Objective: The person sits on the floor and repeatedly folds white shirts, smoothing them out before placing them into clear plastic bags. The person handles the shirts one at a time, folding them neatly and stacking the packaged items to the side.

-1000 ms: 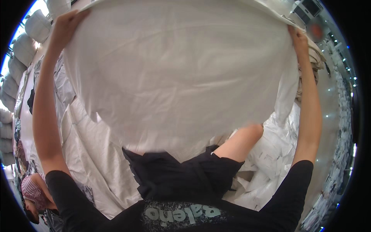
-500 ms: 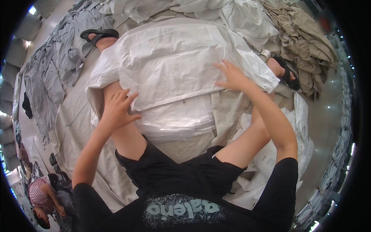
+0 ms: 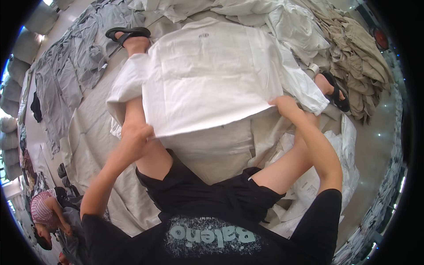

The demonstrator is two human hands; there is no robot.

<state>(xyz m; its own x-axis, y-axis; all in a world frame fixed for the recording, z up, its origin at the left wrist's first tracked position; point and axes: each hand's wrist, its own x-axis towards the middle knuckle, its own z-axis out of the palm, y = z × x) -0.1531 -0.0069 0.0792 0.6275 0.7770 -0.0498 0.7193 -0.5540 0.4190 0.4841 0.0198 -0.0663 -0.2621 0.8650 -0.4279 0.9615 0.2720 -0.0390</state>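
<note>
A white long-sleeved jacket lies spread across my lower legs, with a small dark mark near its collar end and its sleeves out to both sides. My left hand, slightly blurred, pinches the left corner of its near hem. The right corner of that hem is pinched in my right hand. Between my hands the hem is pulled straight and raised a little. Beneath it, partly covered, shows a packed item in clear plastic.
Grey garments are heaped at the far left, and beige garments at the far right. White clothes lie behind the jacket. White plastic bags rest beside my right leg. Another person sits at the lower left.
Both hands were open over the jacket and now grip its near hem corners. The jacket has been pulled flatter and straighter, and the mark near its collar has come into view.
</note>
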